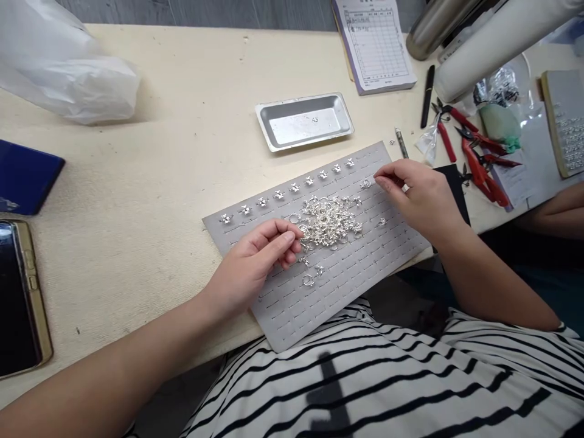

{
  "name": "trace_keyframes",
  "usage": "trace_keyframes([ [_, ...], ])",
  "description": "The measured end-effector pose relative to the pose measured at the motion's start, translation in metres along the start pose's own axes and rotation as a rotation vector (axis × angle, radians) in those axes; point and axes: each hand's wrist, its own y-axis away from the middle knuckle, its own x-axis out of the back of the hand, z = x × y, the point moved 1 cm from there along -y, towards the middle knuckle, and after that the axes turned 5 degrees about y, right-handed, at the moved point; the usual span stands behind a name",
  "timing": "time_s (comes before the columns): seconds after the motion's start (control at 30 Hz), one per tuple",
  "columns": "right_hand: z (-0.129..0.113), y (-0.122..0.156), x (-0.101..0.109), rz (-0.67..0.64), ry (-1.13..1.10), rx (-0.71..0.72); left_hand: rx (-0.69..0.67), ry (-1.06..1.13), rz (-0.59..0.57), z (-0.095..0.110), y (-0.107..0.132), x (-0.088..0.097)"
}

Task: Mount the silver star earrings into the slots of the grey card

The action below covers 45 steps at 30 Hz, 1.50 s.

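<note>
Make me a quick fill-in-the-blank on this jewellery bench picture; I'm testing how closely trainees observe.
The left hand rests on a grey slotted board, beside a heap of silver ____.
A row of small silver charms lines the board's ____ edge, away from the person.
The right hand lies over the board, and the shirt has black-and-white ____.

Missing words: rings; far; stripes.

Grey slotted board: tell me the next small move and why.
Probably the right hand should move the silver piece beside its fingertips to the top row of the board: that piece sits nearest the hand, and the row has open slots past its last piece.
</note>
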Motion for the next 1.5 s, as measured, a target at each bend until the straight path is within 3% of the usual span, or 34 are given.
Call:
trace_keyframes([
  [0.3,-0.003,-0.018,-0.006,-0.046,0.006,-0.03,-0.002,0.023,-0.002,-0.001,-0.001,-0.001],
  [0.43,0.01,-0.041,0.001,-0.036,0.031,0.099,-0.002,0.015,0.0,0.0,0.0,-0.001],
  [0.6,0.024,-0.067,0.004,-0.178,0.102,0.265,-0.002,0.01,0.001,0.001,0.001,-0.001],
  [0.73,0.028,-0.081,0.006,-0.253,0.09,0.279,0.002,0.019,-0.003,0.0,0.001,-0.001],
  [0.93,0.026,-0.09,0.004,-0.239,0.076,0.252,-0.003,0.017,-0.009,-0.001,0.0,0.001],
  [1.13,0.019,-0.083,0.005,-0.205,0.104,0.156,-0.003,0.027,-0.01,-0.001,0.0,0.0],
  [1.3,0.007,-0.052,0.009,-0.068,0.078,0.157,0.001,0.031,-0.012,-0.002,-0.001,0.0],
  [1.5,-0.007,-0.006,0.001,-0.209,-0.011,0.209,-0.001,0.01,-0.021,-0.001,-0.001,0.001],
])
